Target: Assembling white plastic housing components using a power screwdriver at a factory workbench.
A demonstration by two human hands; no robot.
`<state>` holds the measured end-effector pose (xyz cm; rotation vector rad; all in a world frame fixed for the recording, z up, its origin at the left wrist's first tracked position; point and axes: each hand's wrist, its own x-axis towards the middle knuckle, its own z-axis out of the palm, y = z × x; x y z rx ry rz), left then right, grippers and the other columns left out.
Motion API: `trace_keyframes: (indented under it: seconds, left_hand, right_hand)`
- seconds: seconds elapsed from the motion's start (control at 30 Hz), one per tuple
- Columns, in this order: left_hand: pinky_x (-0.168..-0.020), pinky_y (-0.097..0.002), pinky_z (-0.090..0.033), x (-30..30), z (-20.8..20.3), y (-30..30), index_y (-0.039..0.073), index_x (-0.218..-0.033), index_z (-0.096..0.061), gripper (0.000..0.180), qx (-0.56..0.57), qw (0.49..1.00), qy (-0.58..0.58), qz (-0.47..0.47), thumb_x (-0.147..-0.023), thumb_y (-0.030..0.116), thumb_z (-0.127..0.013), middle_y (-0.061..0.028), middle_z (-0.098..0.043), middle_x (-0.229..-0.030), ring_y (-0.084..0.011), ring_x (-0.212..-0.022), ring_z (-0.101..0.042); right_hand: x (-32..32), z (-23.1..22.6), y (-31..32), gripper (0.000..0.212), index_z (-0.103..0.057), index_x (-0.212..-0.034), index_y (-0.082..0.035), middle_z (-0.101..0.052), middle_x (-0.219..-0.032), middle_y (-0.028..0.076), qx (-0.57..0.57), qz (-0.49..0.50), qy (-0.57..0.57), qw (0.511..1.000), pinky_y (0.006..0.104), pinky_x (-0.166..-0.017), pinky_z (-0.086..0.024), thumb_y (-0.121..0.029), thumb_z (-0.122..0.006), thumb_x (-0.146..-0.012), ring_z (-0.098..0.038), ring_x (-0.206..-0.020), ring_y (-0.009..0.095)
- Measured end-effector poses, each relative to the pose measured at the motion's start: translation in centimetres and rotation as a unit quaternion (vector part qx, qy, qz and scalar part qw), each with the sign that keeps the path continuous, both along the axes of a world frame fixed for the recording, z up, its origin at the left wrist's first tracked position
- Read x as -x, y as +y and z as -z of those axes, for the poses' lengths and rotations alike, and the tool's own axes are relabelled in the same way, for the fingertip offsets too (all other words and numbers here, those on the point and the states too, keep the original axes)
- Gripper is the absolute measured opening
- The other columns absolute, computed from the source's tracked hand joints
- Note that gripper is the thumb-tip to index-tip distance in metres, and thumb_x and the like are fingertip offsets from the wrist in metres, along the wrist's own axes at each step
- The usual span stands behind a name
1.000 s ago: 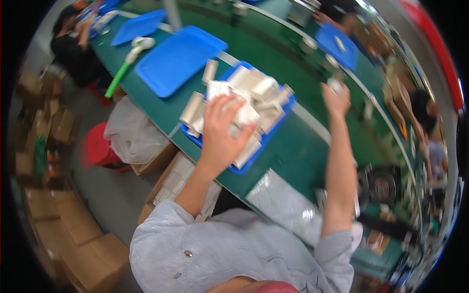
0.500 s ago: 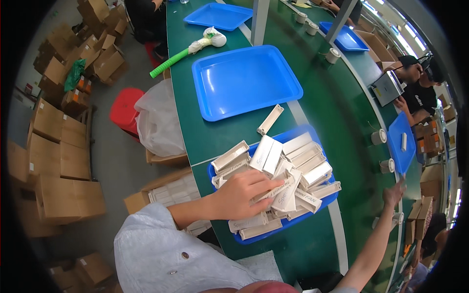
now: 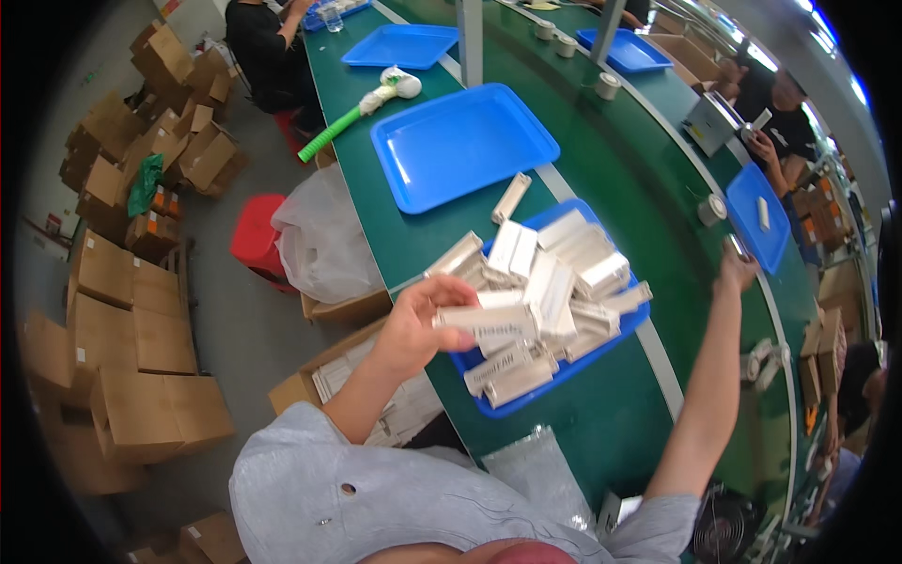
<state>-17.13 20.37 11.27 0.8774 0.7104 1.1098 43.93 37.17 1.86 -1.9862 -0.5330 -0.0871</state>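
Observation:
My left hand grips a long white plastic casing with grey print on its side, held above the near left of a blue tray. Heaped in that tray lie several similar white casings, some showing their open hollow side. Reaching far right over the green conveyor, my right hand is closed around a small, shiny greyish thing whose kind I cannot make out. A white round part stands on the belt just beyond it. One loose casing lies behind the heaped tray.
A bare blue tray stands farther back, beside a green-handled tool with a wrapped head. A metal post rises from the bench. Across the conveyor, a person handles a white part near another blue tray. Cardboard boxes fill the left.
My left hand has lifted a white casing off the heap and drawn it left. My right hand has moved farther away along the conveyor and now holds a small thing.

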Motion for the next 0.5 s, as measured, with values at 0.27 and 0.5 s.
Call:
trace_keyframes:
  seconds: [0.27, 0.5]
  left_hand:
    - [-0.115, -0.0529, -0.037, -2.4, 1.3, -0.9, 0.01, -0.132, -0.059, 0.048, 0.125, 0.94, -0.317, 0.002, -0.084, 0.004, -0.061, -0.0095, -0.063, -0.129, -0.0279, -0.128, -0.054]
    - [-0.117, -0.053, -0.04, -6.3, -0.3, -5.0, 0.004, -0.139, -0.055, 0.053, 0.079, 0.911, -0.385, 0.127, -0.086, 0.008, -0.054, -0.013, -0.066, -0.127, -0.0314, -0.123, -0.06]
  right_hand:
    - [35.5, -17.7, -21.2, 0.048, -0.061, -0.132, -0.005, -0.066, -0.12, 0.007, -0.231, -0.452, 0.039, 0.861, 0.0253, -0.072, -0.05, -0.018, -0.081, -0.09, -0.063, -0.094, 0.012]
    - [36.5, -13.8, -35.4, 0.056, -0.069, -0.121, -0.007, -0.051, -0.103, 0.011, -0.099, -0.274, -0.182, 0.939, 0.0344, -0.067, -0.053, -0.018, -0.094, -0.072, -0.056, -0.09, 0.023]
